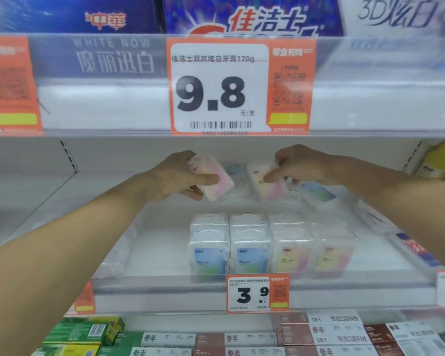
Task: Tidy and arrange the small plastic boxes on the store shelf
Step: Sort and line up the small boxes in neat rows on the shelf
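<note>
My left hand (175, 176) is shut on a small clear plastic box with a pink and yellow label (213, 179), held tilted above the white shelf (162, 242). My right hand (301, 164) grips a second pink and yellow box (267, 186) at the back of the shelf. Beside it lies a loose box with a blue label (316, 191). At the shelf front stands a neat row of boxes: two with blue labels (229, 258) on the left, two with pink and yellow labels (311, 258) on the right.
A clear rail (149, 283) with a 3.9 price tag (252, 294) fronts the shelf. The upper shelf edge carries a large 9.8 price tag (219, 88), close above my hands. Toothpaste cartons (319, 335) fill the shelf below. Yellow products (439, 160) stand at the far right.
</note>
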### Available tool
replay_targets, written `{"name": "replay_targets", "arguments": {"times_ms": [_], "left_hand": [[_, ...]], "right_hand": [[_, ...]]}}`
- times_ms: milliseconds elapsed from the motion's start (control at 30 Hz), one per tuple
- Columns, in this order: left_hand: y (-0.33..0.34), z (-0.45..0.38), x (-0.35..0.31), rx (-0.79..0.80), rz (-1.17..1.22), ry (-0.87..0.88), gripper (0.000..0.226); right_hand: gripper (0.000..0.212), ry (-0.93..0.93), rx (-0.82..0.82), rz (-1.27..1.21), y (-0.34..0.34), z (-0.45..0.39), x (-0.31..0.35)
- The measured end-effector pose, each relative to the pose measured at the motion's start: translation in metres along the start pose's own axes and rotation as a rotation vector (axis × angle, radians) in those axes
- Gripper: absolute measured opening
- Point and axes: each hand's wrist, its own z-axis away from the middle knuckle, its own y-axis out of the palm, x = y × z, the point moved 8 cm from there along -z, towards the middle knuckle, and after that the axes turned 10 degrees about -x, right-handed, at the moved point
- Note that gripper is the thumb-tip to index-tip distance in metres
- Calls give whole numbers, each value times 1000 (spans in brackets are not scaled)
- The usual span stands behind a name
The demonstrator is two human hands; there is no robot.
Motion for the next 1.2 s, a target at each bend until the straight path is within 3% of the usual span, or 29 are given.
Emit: {"name": "replay_targets", "arguments": {"times_ms": [100,267,433,567,733,867,1000,1200], "left_hand": [[27,4,-23,86,1,63,42],[85,10,-52,240,-210,129,32],[134,12,-55,402,-526,71,46],[145,14,-54,426,-701,49,61],[142,10,-55,364,-609,44,46],[146,19,-50,440,-513,-2,34],[146,26,-50,481,-501,-20,37],[146,30,-48,503,-500,-34,16]], "right_hand": [[53,86,62,-71,-24,15,-25],[50,154,72,-34,-50,32,-65],[40,206,165,-91,-43,47,-91],[29,174,204,-214,-40,50,-89],[25,134,247,-236,-32,54,-86],[29,134,282,-254,-27,56,-83],[30,139,300,-262,-23,59,-82],[36,147,322,-260,-18,61,-82]]}}
